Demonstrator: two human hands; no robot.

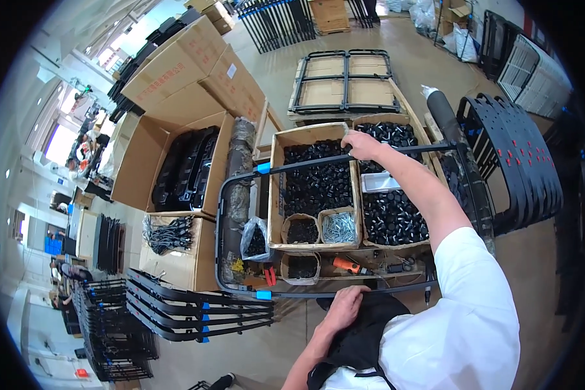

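- Nearest to the camera, left hand [342, 307] lies palm down, fingers curled over the near bar of a black metal tube frame [222, 214].
- Right hand [359, 144] reaches forward and is closed around the far bar of the same frame.
- Frame lies flat over cardboard boxes; one box of black plastic caps [315, 182] is under it.
- Small box of silver screws [338, 227] and an orange tool [346, 264] sit between the hands.

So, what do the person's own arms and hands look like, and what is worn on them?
Both hands are bare, with no gloves: the left hand and the right hand. The right arm wears a short white sleeve, forearm uncovered. The left forearm is uncovered too. No watch or rings visible.
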